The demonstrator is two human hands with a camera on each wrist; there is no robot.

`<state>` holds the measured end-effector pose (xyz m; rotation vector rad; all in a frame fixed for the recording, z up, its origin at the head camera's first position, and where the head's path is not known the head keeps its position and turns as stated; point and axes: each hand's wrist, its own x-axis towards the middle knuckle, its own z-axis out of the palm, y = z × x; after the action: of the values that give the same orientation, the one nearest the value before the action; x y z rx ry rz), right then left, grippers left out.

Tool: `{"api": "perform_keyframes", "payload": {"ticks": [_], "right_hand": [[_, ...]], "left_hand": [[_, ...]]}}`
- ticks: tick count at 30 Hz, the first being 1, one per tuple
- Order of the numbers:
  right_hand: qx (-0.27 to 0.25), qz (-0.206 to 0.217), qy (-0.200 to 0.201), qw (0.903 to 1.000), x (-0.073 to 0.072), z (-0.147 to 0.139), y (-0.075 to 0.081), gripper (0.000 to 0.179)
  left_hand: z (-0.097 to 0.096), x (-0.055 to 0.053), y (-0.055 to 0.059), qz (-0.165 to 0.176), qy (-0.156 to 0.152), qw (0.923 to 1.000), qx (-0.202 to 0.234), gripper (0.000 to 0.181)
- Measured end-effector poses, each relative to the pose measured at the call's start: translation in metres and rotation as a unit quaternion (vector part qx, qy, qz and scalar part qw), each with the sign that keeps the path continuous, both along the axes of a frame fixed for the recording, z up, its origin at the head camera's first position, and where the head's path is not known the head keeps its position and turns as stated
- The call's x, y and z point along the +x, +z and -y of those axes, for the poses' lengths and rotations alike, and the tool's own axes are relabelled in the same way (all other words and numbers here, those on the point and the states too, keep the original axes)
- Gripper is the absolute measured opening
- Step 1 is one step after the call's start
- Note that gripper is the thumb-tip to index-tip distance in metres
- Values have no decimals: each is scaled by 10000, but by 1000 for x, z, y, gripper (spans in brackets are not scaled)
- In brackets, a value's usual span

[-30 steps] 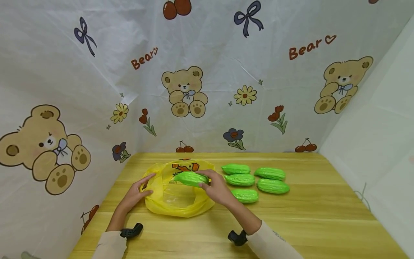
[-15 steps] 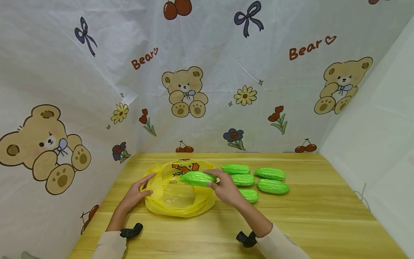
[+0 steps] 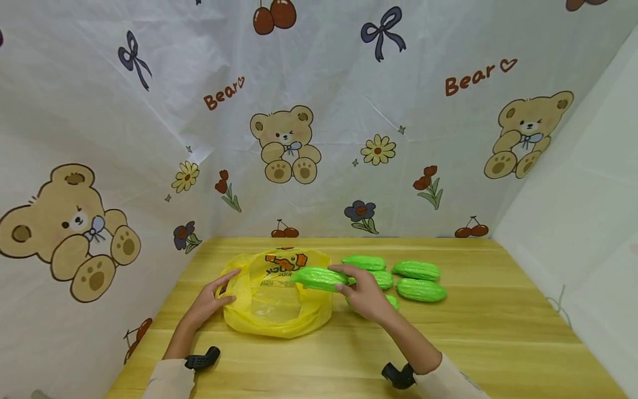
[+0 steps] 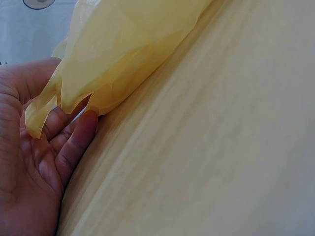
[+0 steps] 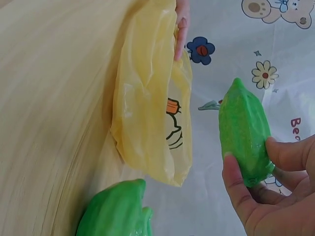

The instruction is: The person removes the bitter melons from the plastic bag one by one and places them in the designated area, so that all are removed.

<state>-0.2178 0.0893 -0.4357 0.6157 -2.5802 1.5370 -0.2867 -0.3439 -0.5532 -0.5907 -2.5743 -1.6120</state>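
Observation:
A green, ridged bitter melon [image 3: 316, 279] is held up by my right hand [image 3: 370, 293], pinched at its right end between thumb and fingers. It hangs over the right side of a yellow plastic bag [image 3: 238, 316], whose mouth gapes upward. In the right wrist view the held bitter melon [image 5: 243, 130] stands apart from the bag [image 5: 142, 98]. My left hand [image 3: 206, 302] holds the bag's left side; in the left wrist view its fingers curl around the bag's handle [image 4: 42, 113], while the bag hides the thumb's end.
Several more bitter melons [image 3: 421, 290] lie on the wooden table [image 3: 473, 343] right of the bag, some partly hidden behind my right hand. A white cloth [image 3: 339, 221] printed with bears stands behind the table and along its left side. A white panel [image 3: 588, 221] borders the right.
My right hand has moved right with the bitter melon, from above the bag's mouth toward its right rim and the other melons. The left hand and the bag have stayed in place.

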Motion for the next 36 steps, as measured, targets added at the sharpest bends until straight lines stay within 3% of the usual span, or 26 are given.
{"api": "perform_keyframes", "payload": {"ticks": [11,36], "right_hand": [[-107,55,-66,9999,7,-24,5,47],[53,176,43,9998,24,-63,2,45]], "left_hand": [[-2,-5,1,-108,-5,9999,-29,63],[3,-1,0,-48,-6,10000,-24,63]]}}
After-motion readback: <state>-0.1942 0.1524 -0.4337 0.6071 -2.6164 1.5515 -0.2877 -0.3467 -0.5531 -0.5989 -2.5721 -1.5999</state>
